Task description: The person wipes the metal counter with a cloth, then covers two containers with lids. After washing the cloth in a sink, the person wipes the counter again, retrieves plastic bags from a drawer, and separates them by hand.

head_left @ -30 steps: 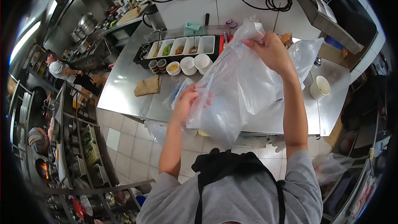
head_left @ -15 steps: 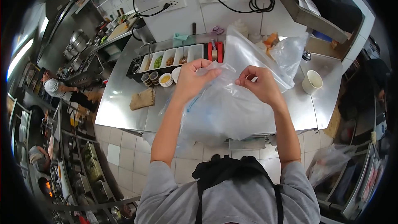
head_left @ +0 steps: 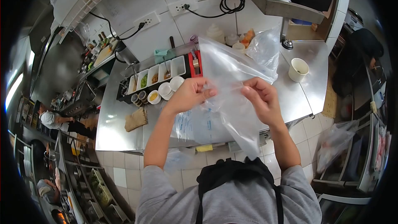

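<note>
A large clear plastic bag hangs over the front edge of the steel counter. My left hand pinches the plastic near its upper left part. On the other side my right hand grips the plastic between thumb and fingers. Blue print shows on the plastic below my left hand. Behind the hands, the clear sheet rises to a pointed corner beside a red and black device. White bowls stand just left of my left hand.
Topping containers line the back left. A folded brown cloth lies at the left. A paper cup and a call bell stand at the right. Further off are a person in white and a dark-clothed person.
The view has shifted and turned. My hands have moved a little further apart, and the plastic between them now hangs in a narrower, pointed fold.
</note>
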### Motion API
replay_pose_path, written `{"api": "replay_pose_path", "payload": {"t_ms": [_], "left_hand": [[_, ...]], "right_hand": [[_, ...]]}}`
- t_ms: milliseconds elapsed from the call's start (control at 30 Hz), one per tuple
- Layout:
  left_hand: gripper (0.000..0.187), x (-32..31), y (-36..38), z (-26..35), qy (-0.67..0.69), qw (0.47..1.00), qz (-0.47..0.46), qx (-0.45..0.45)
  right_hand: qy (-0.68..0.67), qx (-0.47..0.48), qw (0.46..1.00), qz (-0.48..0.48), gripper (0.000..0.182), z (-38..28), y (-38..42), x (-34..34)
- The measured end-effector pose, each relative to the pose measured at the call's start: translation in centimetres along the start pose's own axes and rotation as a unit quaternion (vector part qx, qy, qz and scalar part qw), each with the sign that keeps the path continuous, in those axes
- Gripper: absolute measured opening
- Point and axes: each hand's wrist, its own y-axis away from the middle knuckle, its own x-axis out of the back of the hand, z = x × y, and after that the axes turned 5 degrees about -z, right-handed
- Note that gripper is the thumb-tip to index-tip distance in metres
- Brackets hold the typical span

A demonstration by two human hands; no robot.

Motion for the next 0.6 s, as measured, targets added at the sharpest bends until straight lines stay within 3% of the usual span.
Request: {"api": "replay_pose_path", "payload": {"t_ms": [33,100,167,233,300,367,400,433,467,500,533,600], "left_hand": [[0.025,0.9,0.0,-0.7,-0.007,0.998,-0.045,0.033],[0.024,1.1,-0.3,-0.9,-0.015,0.993,-0.091,0.069],[0.02,0.5,-0.8,-0.4,0.254,0.956,-0.057,-0.136],[0.016,0.6,-1.0,-0.7,0.241,0.96,-0.087,-0.116],[0.017,0.9,-1.2,-1.4,0.16,0.984,-0.076,-0.03],[0.017,1.9,-0.8,-0.8,0.094,0.991,-0.093,-0.004],[0.016,2.3,-0.8,-0.4,0.028,0.993,-0.111,0.023],[0.016,2.3,-1.0,-0.1,0.028,0.993,-0.113,0.025],[0.017,2.2,-1.2,0.2,0.057,0.992,-0.107,-0.027],[0.017,2.2,-1.4,0.2,0.088,0.988,-0.101,-0.076],[0.012,2.4,-2.5,-0.1,0.227,0.964,-0.074,-0.121],[0.012,3.0,-4.9,0.8,0.275,0.959,0.058,-0.048]], "right_hand": [[-0.164,-0.074,0.983,-0.028,0.014,-0.1,0.4,0.5],[-0.231,-0.091,0.965,-0.079,0.018,-0.1,0.9,1.9],[-0.067,-0.31,0.919,-0.234,0.02,-0.5,1.6,2.9],[-0.038,-0.287,0.916,-0.277,0.021,1.9,3.4,3.8],[0.192,-0.047,0.95,-0.242,0.023,2.3,5.0,4.7],[0.179,-0.021,0.96,-0.216,0.023,1.1,5.8,6.1],[-0.029,-0.003,0.98,-0.195,0.024,-0.1,6.0,6.6],[-0.237,0.013,0.957,-0.164,0.027,-0.7,6.4,7.0],[-0.296,-0.005,0.944,-0.148,0.048,0.6,6.7,7.6],[-0.396,-0.034,0.916,-0.053,0.063,0.7,6.1,6.8],[-0.31,-0.064,0.949,0.006,0.068,2.5,5.1,7.1],[-0.483,-0.032,0.868,0.11,0.054,7.4,4.0,7.4]]}}
